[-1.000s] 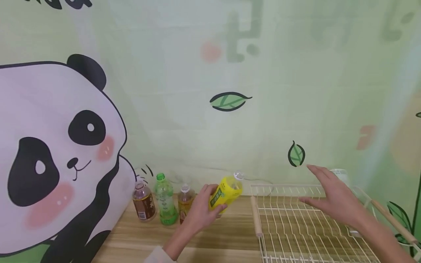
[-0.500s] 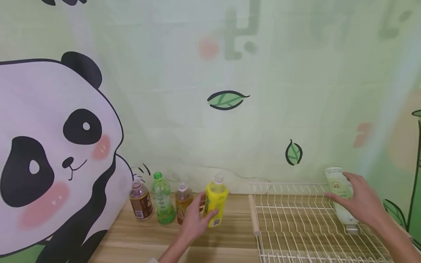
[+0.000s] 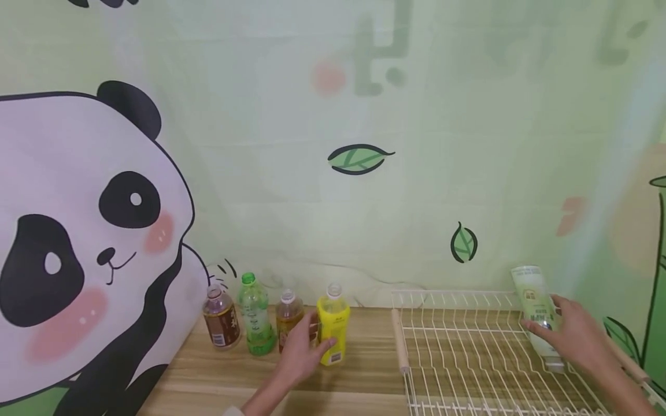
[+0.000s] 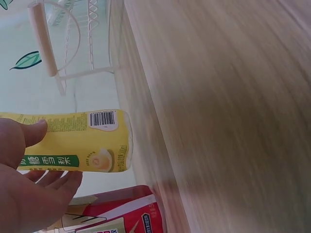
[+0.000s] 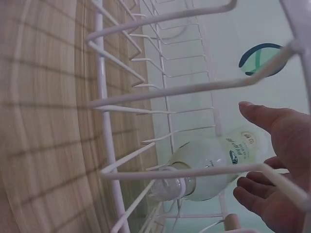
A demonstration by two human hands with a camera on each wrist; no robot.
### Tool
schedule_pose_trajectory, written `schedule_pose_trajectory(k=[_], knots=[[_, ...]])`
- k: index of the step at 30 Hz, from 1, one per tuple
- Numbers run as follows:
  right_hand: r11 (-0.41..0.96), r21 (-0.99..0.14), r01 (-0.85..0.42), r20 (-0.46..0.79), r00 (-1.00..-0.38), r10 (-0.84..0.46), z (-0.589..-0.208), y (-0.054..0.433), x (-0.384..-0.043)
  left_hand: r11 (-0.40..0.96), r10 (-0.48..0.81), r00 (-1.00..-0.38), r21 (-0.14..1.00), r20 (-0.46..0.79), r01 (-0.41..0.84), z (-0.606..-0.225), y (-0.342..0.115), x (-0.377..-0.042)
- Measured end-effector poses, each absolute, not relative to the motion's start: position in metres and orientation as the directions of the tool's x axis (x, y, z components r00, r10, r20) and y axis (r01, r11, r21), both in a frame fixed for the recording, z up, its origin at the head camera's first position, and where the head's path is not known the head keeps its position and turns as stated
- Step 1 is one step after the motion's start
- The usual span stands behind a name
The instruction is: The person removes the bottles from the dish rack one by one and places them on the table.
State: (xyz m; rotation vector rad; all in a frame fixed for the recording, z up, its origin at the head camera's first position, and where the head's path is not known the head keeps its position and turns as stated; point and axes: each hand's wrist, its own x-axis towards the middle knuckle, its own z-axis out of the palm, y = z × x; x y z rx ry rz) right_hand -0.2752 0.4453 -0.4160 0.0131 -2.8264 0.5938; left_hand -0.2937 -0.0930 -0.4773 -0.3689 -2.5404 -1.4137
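Note:
My left hand [image 3: 300, 353] holds a yellow-labelled drink bottle [image 3: 335, 323] with an uncapped neck, upright and low over the wooden table. In the left wrist view the thumb lies across the label of this bottle [image 4: 90, 141] and the fingers reach beneath it. A pale green and white squeeze tube [image 3: 532, 294] leans cap-down in the wire rack [image 3: 458, 329]. Around its right side is my right hand [image 3: 580, 335], thumb and fingers spread on either side. Seen from the right wrist, a gap shows between the thumb and the tube [image 5: 218, 158].
Left of the yellow bottle stand a brown-labelled bottle [image 3: 222, 323], a green bottle [image 3: 256, 318] and an amber drink bottle [image 3: 288, 315]. The rack has wooden handles [image 3: 399, 341] at its sides. A panda-print cloth [image 3: 291, 219] hangs behind the table.
The yellow bottle went from tilted and raised to upright, lower and further left in my left hand. My right hand came down and right to the squeeze tube.

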Motion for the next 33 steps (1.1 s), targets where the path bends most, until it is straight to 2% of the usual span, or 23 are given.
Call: schedule_pose_trajectory(k=[16,23,33], knots=[[0.903,-0.43,-0.016,0.194,-0.978,0.075,-0.436,0.458,-0.282,0.506,0.13,-0.96,0.816,0.249,0.28,-0.482,-0.097,-0.297],[0.91,-0.414,0.008,0.208,-0.973,0.104,-0.44,0.459,-0.282,0.523,0.136,-0.959,0.804,0.249,0.283,-0.483,-0.097,-0.296],[0.892,-0.45,0.046,0.115,-0.987,0.109,-0.444,0.457,-0.283,0.525,0.113,-0.971,0.816,0.212,0.239,-0.481,-0.094,-0.294]])
